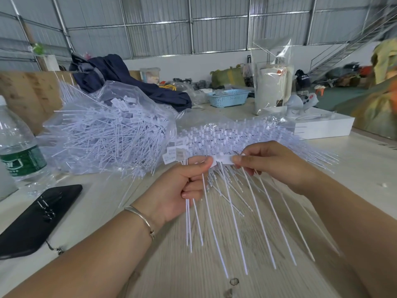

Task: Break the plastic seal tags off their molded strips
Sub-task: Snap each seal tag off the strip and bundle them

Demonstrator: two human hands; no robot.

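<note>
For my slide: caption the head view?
Both hands, left and right, pinch a white plastic seal-tag strip above the wooden table.

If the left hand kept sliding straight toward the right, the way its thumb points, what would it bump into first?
Probably the right hand: the left hand pinches the same white strip, whose short bare stretch alone separates their fingertips.

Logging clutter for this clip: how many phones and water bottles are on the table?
2: one black phone lying flat at the table's near left, one water bottle standing just behind it at the left edge. Others may be hidden behind the bagged tags.
</note>
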